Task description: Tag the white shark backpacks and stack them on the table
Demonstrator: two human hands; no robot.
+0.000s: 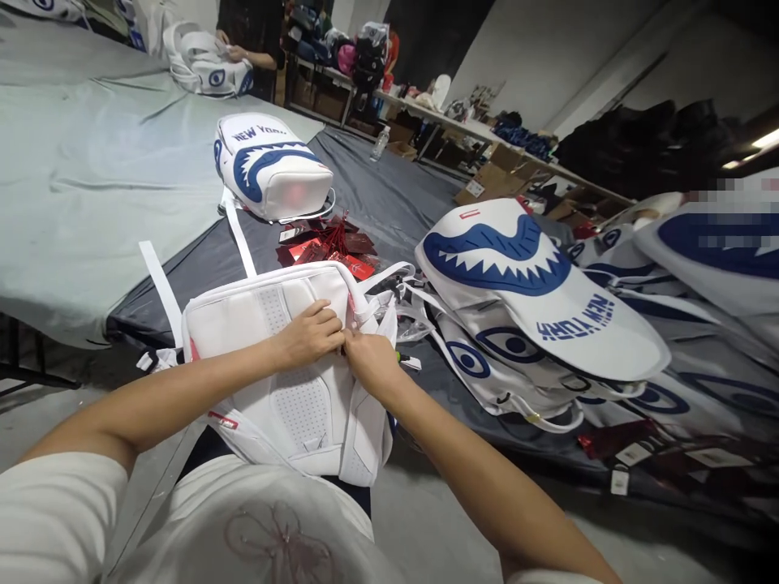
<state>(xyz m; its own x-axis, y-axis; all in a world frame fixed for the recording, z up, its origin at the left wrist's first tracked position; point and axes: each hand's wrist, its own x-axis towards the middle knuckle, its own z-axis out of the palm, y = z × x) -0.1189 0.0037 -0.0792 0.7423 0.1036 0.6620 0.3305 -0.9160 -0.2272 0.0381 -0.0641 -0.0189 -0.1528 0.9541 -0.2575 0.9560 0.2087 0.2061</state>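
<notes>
A person's two bare hands meet over a white backpack (249, 324), which lies at the near edge of a dark-covered worktop (198, 272), its back panel facing up. Its long axis runs away from the body, the far end leaning slightly left and the near end reaching past the edge toward the wearer's white shirt (243, 527). A perforated strip follows that line down the panel; which end is the bag's top is hard to tell.

The left hand (312, 332) lies over the panel, fingers curled closed. The right hand (372, 361), drawn nearly into a fist, meets it at the bag's right side, near the far right corner. What the fingertips pinch is too small to make out.

Just beyond the bag's far rim sits a heap of red tags (332, 243), with a second backpack (273, 170) lettered "NEW YORK" behind it. Stacked backpacks (535, 300) with blue eyes and toothed mouths crowd the worktop's right side. Toward the far left, a co-worker's hands (237, 53) touch another white bag (210, 79).
</notes>
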